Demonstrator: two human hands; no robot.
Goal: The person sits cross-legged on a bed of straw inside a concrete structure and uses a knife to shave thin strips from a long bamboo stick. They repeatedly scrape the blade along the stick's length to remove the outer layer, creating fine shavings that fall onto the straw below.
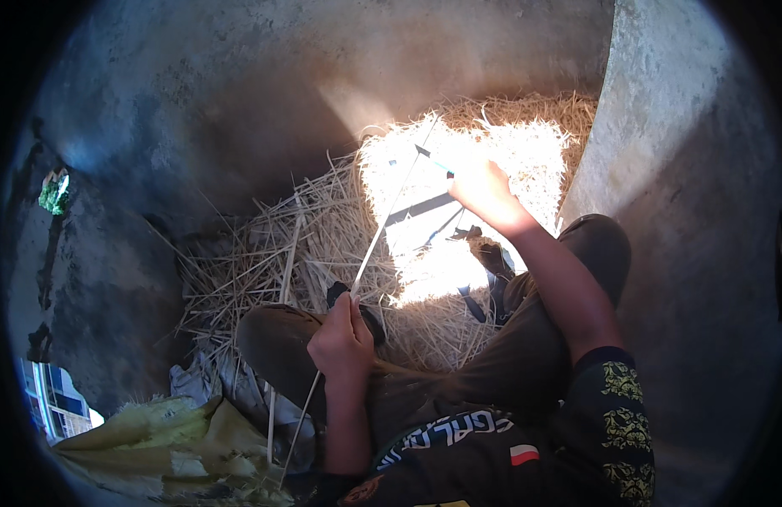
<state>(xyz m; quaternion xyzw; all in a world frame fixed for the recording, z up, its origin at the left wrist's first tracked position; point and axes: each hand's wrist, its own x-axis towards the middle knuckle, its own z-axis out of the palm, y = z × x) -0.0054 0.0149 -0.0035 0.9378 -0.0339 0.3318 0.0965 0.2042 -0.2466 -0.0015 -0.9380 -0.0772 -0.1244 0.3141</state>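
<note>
My left hand (340,340) is closed around a long, thin pale strip (371,252), likely split bamboo or cane. Its lower end trails past my wrist, and its upper part slants up and to the right. Higher up, bright sunlight washes out my right hand (486,196), whose fingers are wrapped round a slim tool that looks like a small knife (423,153). The dark tip of this tool meets or nearly meets the strip; glare hides the exact contact and the handle.
Pale shavings (492,118) are heaped ahead, and loose strips (239,262) pile up to the left. My crossed legs (277,331) frame the work. Concrete walls (239,101) rise around me. A yellowish sack (167,439) lies at the lower left.
</note>
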